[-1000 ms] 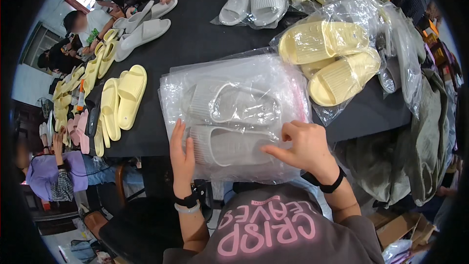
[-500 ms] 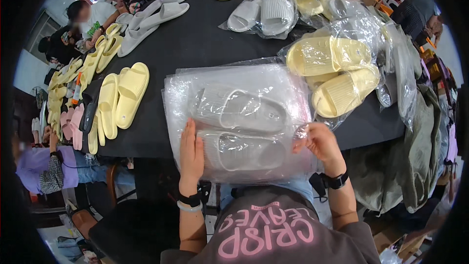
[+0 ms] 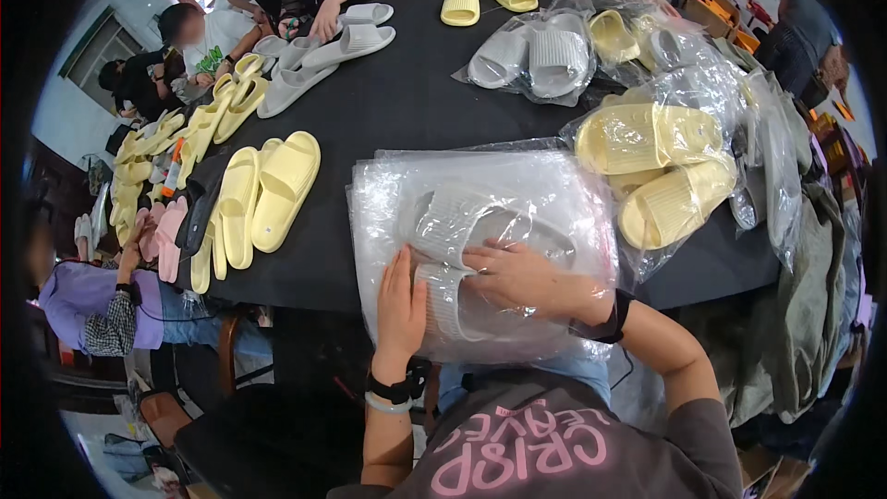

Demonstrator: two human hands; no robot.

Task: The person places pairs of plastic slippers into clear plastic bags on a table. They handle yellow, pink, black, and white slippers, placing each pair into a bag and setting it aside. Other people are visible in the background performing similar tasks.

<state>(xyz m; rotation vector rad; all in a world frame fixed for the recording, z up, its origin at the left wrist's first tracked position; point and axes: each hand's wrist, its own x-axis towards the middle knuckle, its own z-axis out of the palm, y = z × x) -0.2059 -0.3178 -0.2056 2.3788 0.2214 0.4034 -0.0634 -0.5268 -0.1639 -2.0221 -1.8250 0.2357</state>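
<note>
A pair of grey ridged slippers (image 3: 450, 226) lies side by side in a clear plastic bag, on top of a stack of clear bags (image 3: 374, 194) at the table's near edge. My left hand (image 3: 401, 305) rests flat against the slippers' left ends, fingers stretched out, holding nothing. My right hand (image 3: 517, 277) reaches across from the right with fingers extended over the middle of the pair, covering part of both slippers. Shiny plastic shows around its wrist; whether the hand is inside the bag or on top I cannot tell.
Bagged yellow slippers (image 3: 651, 139) lie right of the stack, with bagged grey slippers (image 3: 559, 60) behind. Loose yellow slippers (image 3: 286, 189), a black one (image 3: 199, 203) and pink ones (image 3: 166, 236) sit left. A co-worker's hand (image 3: 328, 17) touches loose grey slippers at the far left.
My right hand has left the bag's right edge and moved left over the slippers, its fingers now stretched out. My left hand stays at their left ends. The whole view has shifted slightly.
</note>
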